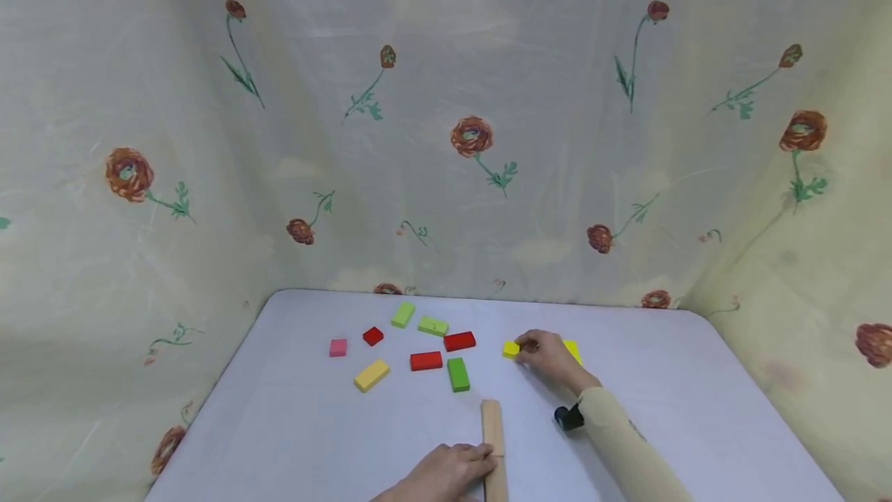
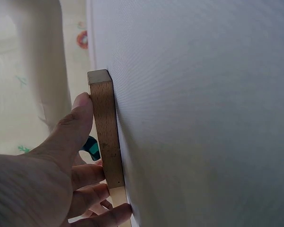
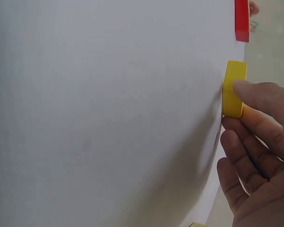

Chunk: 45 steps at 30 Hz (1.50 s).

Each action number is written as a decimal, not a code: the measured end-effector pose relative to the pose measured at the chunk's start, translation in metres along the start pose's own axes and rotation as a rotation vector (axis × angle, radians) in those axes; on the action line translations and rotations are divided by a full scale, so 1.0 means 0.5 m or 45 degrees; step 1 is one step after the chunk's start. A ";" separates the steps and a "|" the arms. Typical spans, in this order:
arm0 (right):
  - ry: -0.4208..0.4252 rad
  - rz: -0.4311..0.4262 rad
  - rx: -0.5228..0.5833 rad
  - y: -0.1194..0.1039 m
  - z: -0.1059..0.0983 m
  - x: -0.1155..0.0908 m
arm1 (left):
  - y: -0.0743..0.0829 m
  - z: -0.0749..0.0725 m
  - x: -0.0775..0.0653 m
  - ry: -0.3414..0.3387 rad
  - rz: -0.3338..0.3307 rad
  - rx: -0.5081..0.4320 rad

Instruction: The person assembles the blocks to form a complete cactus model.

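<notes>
In the head view, my right hand (image 1: pixel 547 355) pinches a small yellow block (image 1: pixel 511 349) at the back right of the table. The right wrist view shows the thumb on one face of this yellow block (image 3: pixel 234 90) and the other fingers loosely bent below. A second yellow block (image 1: pixel 573 350) lies just right of that hand, partly hidden by it. My left hand (image 1: pixel 449 471) rests its fingers on two light wooden planks (image 1: pixel 492 428) laid end to end. In the left wrist view, the thumb and fingers of this hand (image 2: pixel 52 184) touch the plank (image 2: pixel 105 127) along one edge.
Scattered on the white table (image 1: pixel 293 424) are red blocks (image 1: pixel 426 361), light green blocks (image 1: pixel 403 314), a darker green block (image 1: pixel 458 374), a pale yellow block (image 1: pixel 372 375) and a pink block (image 1: pixel 337 348). A flowered curtain (image 1: pixel 418 177) hangs behind the table and at both sides.
</notes>
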State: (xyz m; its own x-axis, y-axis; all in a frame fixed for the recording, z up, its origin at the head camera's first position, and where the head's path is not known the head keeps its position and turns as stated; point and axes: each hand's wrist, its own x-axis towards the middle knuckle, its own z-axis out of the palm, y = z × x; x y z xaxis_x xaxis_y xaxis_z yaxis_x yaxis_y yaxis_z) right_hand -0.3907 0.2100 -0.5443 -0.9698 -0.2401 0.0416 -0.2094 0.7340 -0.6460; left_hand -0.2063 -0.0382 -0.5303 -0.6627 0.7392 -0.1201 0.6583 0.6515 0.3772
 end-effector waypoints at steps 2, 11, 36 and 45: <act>-0.017 0.004 -0.015 -0.006 0.003 -0.004 | 0.001 0.001 0.000 0.001 -0.006 0.000; -0.062 0.007 -0.003 -0.023 0.020 -0.027 | 0.000 0.004 0.002 -0.013 -0.020 -0.013; -0.175 -0.194 -0.028 -0.063 0.031 -0.077 | 0.002 0.002 0.004 0.000 -0.025 -0.030; -0.226 -0.242 -0.039 -0.063 0.035 -0.080 | 0.003 0.001 0.004 0.009 -0.031 0.007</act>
State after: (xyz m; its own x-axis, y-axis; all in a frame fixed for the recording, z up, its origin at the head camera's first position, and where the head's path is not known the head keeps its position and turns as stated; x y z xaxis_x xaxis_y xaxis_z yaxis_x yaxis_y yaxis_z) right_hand -0.3429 0.1852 -0.5390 -0.8764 -0.4811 0.0236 -0.3918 0.6836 -0.6158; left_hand -0.2064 -0.0356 -0.5303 -0.6811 0.7218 -0.1227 0.6438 0.6702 0.3692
